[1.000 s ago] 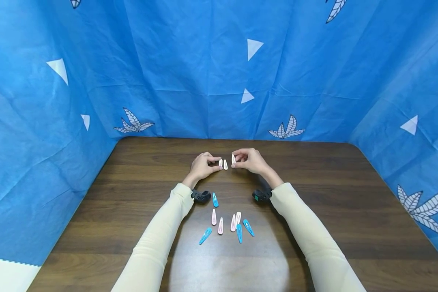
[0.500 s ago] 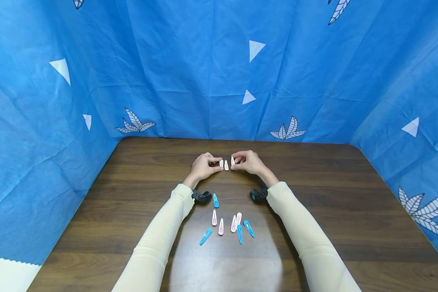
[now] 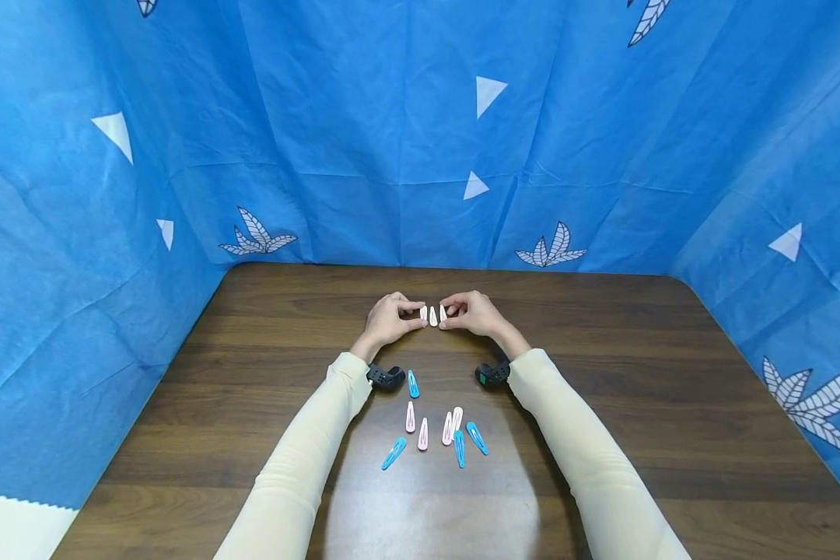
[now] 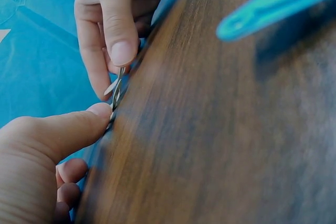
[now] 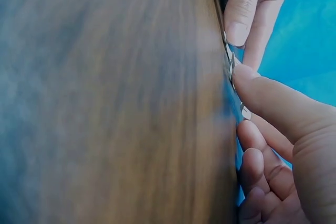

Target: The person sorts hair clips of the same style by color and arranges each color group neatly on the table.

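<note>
Toward the far side of the table, three pale snap hair clips stand side by side in a row. My left hand (image 3: 388, 319) pinches the left clip (image 3: 423, 316) at its two ends between thumb and finger. The right clip (image 3: 443, 313) is pinched the same way by my right hand (image 3: 479, 314). Between them lies the middle clip (image 3: 433, 316), with no finger on it. From the left wrist view, the thumbs of the left hand (image 4: 58, 135) and the right hand (image 4: 118, 14) are close together, with the clips edge-on and overlapping.
Nearer on the wooden table (image 3: 252, 435) lie several loose clips: a blue clip (image 3: 413, 384) by the left wrist, a pink clip (image 3: 410, 417), another pink clip (image 3: 423, 434), and a blue clip (image 3: 459, 449) beside pale ones. Blue cloth (image 3: 364, 132) hangs behind the table.
My right hand has moved left and slightly nearer, bringing its pale hair clip up beside the middle one. The left hand keeps its place and its grip.
</note>
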Demonstrator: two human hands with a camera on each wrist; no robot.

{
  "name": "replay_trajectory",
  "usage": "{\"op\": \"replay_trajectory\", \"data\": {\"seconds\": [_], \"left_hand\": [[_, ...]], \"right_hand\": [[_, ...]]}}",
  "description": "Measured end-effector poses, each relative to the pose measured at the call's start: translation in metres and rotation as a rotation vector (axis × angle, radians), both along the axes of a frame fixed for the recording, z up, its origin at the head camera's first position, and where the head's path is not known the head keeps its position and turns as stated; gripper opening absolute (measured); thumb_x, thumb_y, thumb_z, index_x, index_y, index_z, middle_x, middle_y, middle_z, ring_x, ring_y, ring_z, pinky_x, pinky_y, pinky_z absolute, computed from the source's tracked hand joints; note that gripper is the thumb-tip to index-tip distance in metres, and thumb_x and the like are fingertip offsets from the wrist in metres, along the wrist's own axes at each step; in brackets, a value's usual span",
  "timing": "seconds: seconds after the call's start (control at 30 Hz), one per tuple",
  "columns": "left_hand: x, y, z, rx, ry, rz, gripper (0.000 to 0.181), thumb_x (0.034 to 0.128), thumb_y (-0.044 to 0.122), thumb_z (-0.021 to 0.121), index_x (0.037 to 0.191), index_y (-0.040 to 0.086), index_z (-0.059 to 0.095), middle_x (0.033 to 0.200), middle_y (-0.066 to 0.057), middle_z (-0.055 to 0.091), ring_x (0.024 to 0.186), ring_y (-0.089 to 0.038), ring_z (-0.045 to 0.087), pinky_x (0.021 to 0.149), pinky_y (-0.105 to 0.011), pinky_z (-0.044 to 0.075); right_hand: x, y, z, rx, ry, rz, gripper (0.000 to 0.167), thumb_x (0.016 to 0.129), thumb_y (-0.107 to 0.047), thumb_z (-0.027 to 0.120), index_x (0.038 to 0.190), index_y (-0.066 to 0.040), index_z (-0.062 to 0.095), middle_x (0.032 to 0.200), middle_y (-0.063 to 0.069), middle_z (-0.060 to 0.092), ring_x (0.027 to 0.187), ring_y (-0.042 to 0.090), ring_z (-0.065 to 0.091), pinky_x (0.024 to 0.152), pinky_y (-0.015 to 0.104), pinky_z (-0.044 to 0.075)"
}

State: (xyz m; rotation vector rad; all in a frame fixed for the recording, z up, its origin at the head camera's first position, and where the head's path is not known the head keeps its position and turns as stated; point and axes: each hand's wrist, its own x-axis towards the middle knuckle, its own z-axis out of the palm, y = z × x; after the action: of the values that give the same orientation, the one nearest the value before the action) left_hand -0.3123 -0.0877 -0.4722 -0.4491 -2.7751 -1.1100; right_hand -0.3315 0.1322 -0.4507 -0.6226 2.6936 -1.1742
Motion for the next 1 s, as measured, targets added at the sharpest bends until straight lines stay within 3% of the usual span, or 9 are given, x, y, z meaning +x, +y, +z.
{"op": "replay_trajectory", "data": {"seconds": [0.3, 0.57, 0.73, 1.0], "left_hand": [[-0.001, 0.000, 0.000, 0.008, -0.003, 0.000, 0.043, 0.0778, 0.032, 0.082, 0.118, 0.019, 0.073, 0.094, -0.002, 0.062, 0.089, -0.020, 0.057, 0.075, -0.033, 0.042], [-0.001, -0.002, -0.001, 0.006, -0.009, 0.000, 0.043, 0.0788, 0.031, 0.081, 0.119, 0.018, 0.073, 0.112, -0.002, 0.064, 0.108, -0.024, 0.058, 0.088, -0.041, 0.045], [-0.002, -0.002, -0.002, 0.001, -0.012, -0.006, 0.043, 0.0790, 0.031, 0.081, 0.119, 0.018, 0.072, 0.117, -0.001, 0.065, 0.111, -0.024, 0.058, 0.091, -0.042, 0.045], [-0.003, -0.001, -0.001, -0.007, -0.009, -0.014, 0.044, 0.0784, 0.031, 0.081, 0.119, 0.018, 0.072, 0.120, -0.001, 0.066, 0.118, -0.025, 0.056, 0.096, -0.043, 0.044]], "right_hand": [[0.001, -0.001, 0.001, 0.019, -0.008, 0.013, 0.047, 0.077, -0.018, 0.083, 0.118, -0.001, 0.069, 0.091, 0.009, 0.065, 0.071, 0.014, 0.051, 0.063, 0.023, 0.041], [0.002, -0.002, 0.002, 0.031, -0.019, 0.025, 0.052, 0.078, -0.020, 0.083, 0.123, -0.001, 0.066, 0.093, 0.010, 0.065, 0.073, 0.015, 0.051, 0.065, 0.024, 0.042], [0.003, 0.001, 0.003, 0.016, -0.025, 0.036, 0.054, 0.079, -0.018, 0.082, 0.126, 0.000, 0.064, 0.097, 0.012, 0.067, 0.079, 0.017, 0.056, 0.069, 0.025, 0.046], [0.015, 0.015, 0.010, -0.018, 0.040, 0.025, 0.051, 0.079, -0.016, 0.082, 0.124, 0.001, 0.065, 0.101, 0.014, 0.070, 0.090, 0.023, 0.064, 0.081, 0.033, 0.053]]}}
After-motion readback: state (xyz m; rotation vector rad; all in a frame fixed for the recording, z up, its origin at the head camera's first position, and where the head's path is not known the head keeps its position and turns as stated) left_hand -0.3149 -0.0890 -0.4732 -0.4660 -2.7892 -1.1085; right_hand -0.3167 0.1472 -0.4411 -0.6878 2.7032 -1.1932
